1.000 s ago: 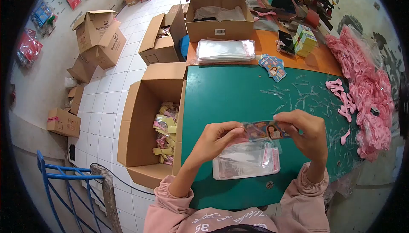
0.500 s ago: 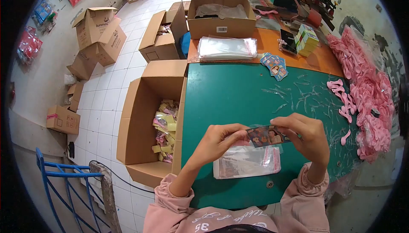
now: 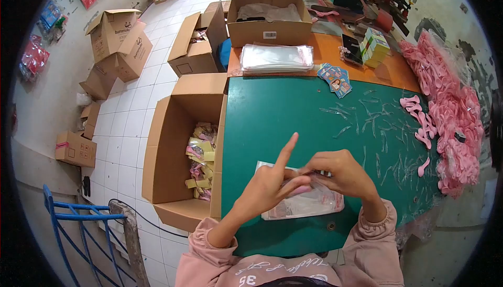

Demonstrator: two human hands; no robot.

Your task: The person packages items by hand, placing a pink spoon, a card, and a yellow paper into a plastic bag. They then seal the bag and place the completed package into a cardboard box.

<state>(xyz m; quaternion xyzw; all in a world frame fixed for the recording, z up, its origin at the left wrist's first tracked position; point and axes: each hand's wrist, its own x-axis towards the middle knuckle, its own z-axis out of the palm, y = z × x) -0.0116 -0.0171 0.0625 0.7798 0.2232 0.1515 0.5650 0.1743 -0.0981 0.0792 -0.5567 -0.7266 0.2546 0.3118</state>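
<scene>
My left hand (image 3: 268, 185) is over the table with its index finger stretched up. Its thumb and other fingers close beside something pinkish that I cannot make out. My right hand (image 3: 343, 174) meets it from the right, fingers bent and pinching a printed card (image 3: 320, 172), of which only a dark edge shows, with some clear plastic by it. Right below both hands lies a stack of clear plastic bags (image 3: 304, 208), partly covered by them.
An open carton (image 3: 157, 145) with several yellow and pink packets stands left of the green table (image 3: 272, 109). Pink spoon-like pieces (image 3: 419, 122) and plastic scraps lie right. Fanned cards (image 3: 335, 81), more clear bags (image 3: 276, 59) and a box (image 3: 267, 30) are at the back.
The card was held flat between both hands; now it is mostly hidden in the right fingers. My left index finger has lifted, and my right hand has moved left and down.
</scene>
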